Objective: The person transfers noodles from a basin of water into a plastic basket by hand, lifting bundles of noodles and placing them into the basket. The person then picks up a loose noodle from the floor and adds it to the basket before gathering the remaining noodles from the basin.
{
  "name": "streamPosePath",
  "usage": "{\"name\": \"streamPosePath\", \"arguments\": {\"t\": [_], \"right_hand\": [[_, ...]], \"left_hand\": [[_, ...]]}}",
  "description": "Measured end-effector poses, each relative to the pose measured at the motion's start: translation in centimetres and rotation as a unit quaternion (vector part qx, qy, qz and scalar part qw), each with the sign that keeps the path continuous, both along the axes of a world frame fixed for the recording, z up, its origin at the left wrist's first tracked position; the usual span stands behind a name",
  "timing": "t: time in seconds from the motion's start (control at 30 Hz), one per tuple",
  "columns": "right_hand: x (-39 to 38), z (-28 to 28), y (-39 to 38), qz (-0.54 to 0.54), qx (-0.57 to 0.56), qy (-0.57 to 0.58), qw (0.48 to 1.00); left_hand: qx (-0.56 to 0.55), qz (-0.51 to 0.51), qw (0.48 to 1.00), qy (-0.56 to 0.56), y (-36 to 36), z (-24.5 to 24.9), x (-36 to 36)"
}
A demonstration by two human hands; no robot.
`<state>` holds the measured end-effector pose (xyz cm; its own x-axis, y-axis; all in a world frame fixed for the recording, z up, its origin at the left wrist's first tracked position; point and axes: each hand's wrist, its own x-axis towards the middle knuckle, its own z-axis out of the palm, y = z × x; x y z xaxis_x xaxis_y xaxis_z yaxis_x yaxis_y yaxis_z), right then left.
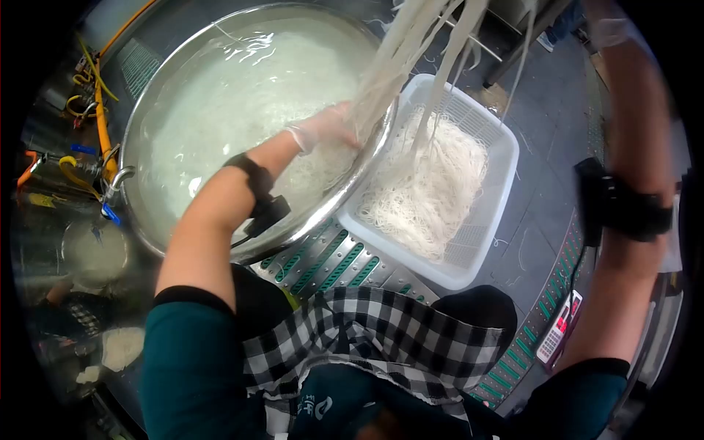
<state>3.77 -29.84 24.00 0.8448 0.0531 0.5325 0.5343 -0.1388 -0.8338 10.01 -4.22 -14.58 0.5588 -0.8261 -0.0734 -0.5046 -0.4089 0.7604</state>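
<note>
Grey floor [541,158]; noodles [402,55] hang by a tub [317,220] and basket [509,174], left hand [328,128] against them, right hand [612,32] raised — grips unclear; a wide swing could spill some.

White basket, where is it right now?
In the head view, the white basket sits right of centre, directly beside the round metal tub.

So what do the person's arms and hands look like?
Both teal sleeves end in black cuffs. Each forearm has a black strap with a dark box; a thin cable hangs from the right one. The hands seem to wear see-through gloves.
</note>
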Motion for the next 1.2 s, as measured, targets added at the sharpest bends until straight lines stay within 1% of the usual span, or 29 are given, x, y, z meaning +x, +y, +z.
{"name": "streamPosePath", "arguments": {"t": [0.03,0.07,0.13,0.17,0.23,0.27,0.3,0.33,0.37,0.4,0.43,0.5,0.57,0.63,0.73,0.77,0.83,0.87,0.9,0.93,0.97,1.0,1.03,1.07,1.1,1.13,1.17,1.2], "right_hand": [[-0.4,1.5,-1.7,-0.023,-0.009,-0.015,1.000],[-0.8,2.9,-3.2,-0.045,-0.018,-0.029,0.998],[-1.5,4.3,-5.6,-0.080,-0.035,-0.046,0.995],[-1.6,4.7,-6.9,-0.094,-0.041,-0.050,0.993],[-1.8,5.4,-9.8,-0.124,-0.052,-0.053,0.989],[-1.9,5.3,-10.9,-0.137,-0.055,-0.049,0.988],[-1.9,4.7,-11.9,-0.145,-0.054,-0.041,0.987],[-2.2,4.5,-12.5,-0.153,-0.050,-0.039,0.986],[-2.0,4.1,-12.8,-0.157,-0.049,-0.031,0.986],[-1.9,3.4,-13.2,-0.159,-0.044,-0.020,0.986],[-1.7,2.6,-13.3,-0.160,-0.039,-0.007,0.986],[-1.9,1.1,-13.9,-0.160,-0.024,0.009,0.987],[-1.6,-0.3,-14.2,-0.154,-0.013,0.029,0.988],[-1.9,-1.4,-14.8,-0.155,-0.004,0.045,0.987],[-0.9,-3.7,-15.9,-0.149,0.001,0.074,0.986],[-0.7,-4.6,-16.5,-0.149,-0.005,0.085,0.985],[0.3,-7.0,-17.7,-0.148,-0.010,0.124,0.981],[0.7,-8.6,-18.1,-0.146,-0.017,0.150,0.978],[1.0,-10.5,-18.0,-0.142,-0.027,0.186,0.972],[1.5,-13.2,-18.9,-0.130,-0.048,0.238,0.961],[1.9,-16.7,-18.9,-0.099,-0.096,0.318,0.938],[2.3,-20.6,-19.6,-0.021,-0.132,0.400,0.907],[0.5,-21.1,-14.4,-0.068,-0.384,0.476,0.788],[1.0,-26.7,-15.9,-0.020,-0.467,0.375,0.801],[1.5,-32.0,-17.4,0.027,-0.540,0.267,0.797],[-0.3,-29.5,-12.6,0.038,-0.513,0.358,0.779],[-2.1,-26.7,-6.5,0.049,-0.480,0.447,0.754],[-1.9,-28.0,-5.4,0.050,-0.477,0.449,0.754]], "left_hand": [[0.059,-0.045,0.990,-0.116,-1.4,-7.0,2.5],[0.104,-0.083,0.965,-0.226,-2.7,-13.7,4.9],[0.075,-0.010,0.993,-0.086,-1.5,-3.3,-0.9],[0.053,0.031,0.998,-0.019,-0.9,2.9,-4.3],[0.094,0.098,0.988,-0.079,1.9,3.9,-1.5],[0.096,0.117,0.986,-0.070,4.0,6.6,0.9],[-0.097,0.114,0.989,-0.011,7.5,10.5,1.9],[-0.054,0.145,0.985,-0.071,9.2,15.0,3.4],[-0.084,0.251,0.960,-0.089,10.7,20.1,2.5],[-0.156,0.183,0.966,-0.095,13.9,22.9,3.8],[-0.178,0.205,0.956,-0.108,15.4,26.8,3.0],[-0.215,0.226,0.941,-0.128,15.3,32.0,-0.5],[-0.241,0.211,0.938,-0.131,14.7,35.2,-2.9],[-0.254,0.181,0.943,-0.115,13.1,36.3,-4.9],[-0.263,0.125,0.955,-0.064,9.9,34.9,-8.1],[-0.261,0.097,0.960,-0.034,8.4,33.8,-9.0],[-0.256,0.039,0.965,0.049,4.7,30.0,-10.6],[-0.243,0.081,0.963,0.077,2.4,28.0,-11.5],[-0.141,0.090,0.981,0.104,-0.2,26.6,-12.2],[-0.098,0.118,0.988,-0.012,-2.1,21.4,-11.7],[0.007,0.086,0.996,0.035,-4.6,19.8,-13.2],[0.005,-0.016,1.000,-0.019,-4.7,15.0,-12.9],[0.004,-0.117,0.990,-0.073,-4.8,11.1,-12.5],[0.082,-0.121,0.984,-0.103,-4.1,10.8,-12.7],[0.158,-0.125,0.970,-0.134,-3.0,10.6,-12.7],[0.157,-0.125,0.971,-0.132,-2.1,10.7,-12.3],[0.223,-0.113,0.958,-0.138,-1.2,11.2,-11.8],[0.287,-0.101,0.941,-0.145,-0.3,11.3,-11.4]]}}
